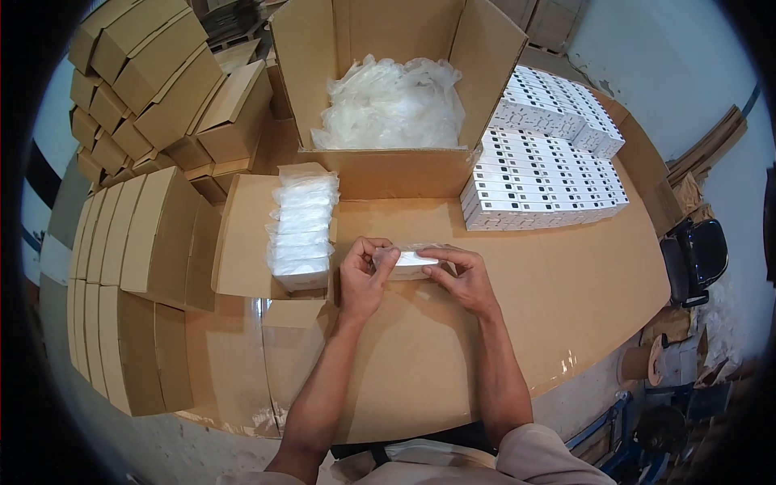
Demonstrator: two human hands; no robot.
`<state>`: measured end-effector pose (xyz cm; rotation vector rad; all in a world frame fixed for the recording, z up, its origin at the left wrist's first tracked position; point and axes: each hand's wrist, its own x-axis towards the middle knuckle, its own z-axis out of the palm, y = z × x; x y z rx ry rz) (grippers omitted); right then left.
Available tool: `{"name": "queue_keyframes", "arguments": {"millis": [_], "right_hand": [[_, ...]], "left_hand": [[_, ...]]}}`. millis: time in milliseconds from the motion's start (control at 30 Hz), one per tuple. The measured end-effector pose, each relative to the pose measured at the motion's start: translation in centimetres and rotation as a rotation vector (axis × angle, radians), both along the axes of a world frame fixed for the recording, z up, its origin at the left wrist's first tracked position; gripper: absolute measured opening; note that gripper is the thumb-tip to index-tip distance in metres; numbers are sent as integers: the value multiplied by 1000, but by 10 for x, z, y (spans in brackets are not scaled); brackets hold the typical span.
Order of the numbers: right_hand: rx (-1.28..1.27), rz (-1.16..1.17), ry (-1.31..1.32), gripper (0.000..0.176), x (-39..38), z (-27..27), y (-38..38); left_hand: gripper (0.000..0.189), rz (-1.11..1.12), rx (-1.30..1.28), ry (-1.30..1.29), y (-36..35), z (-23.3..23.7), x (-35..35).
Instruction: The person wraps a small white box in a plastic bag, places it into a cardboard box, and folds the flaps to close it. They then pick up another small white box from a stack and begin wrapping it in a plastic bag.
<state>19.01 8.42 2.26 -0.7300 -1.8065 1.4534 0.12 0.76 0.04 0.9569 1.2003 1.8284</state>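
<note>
Between both hands is a small white box (410, 272) in clear plastic wrap, held above the cardboard-covered table. My left hand (370, 271) grips its left end with thumb and fingers pressed together. At the right end, my right hand (462, 277) pinches the box and wrap. Just left of my left hand stands an open brown carton (249, 234) holding a row of several plastic-wrapped white boxes (303, 222). Behind my hands, a large open carton (388, 174) holds a heap of clear plastic bags (396, 101).
Stacked white boxes (541, 174) stand at the back right of the table (566, 279). Closed brown cartons (141, 323) are stacked at the left, with a higher pile of cartons (153, 89) behind them. A black chair (697, 255) stands beyond the right edge.
</note>
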Motion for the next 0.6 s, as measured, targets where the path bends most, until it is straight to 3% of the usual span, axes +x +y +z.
{"name": "queue_keyframes", "arguments": {"millis": [167, 267, 600], "right_hand": [[61, -28, 8, 32, -1, -4, 1], [-60, -50, -94, 33, 0, 6, -2], [47, -55, -129, 28, -1, 14, -4]], "left_hand": [[19, 2, 16, 8, 0, 1, 0], [17, -3, 8, 19, 0, 0, -1], [19, 0, -2, -14, 1, 0, 1]]}}
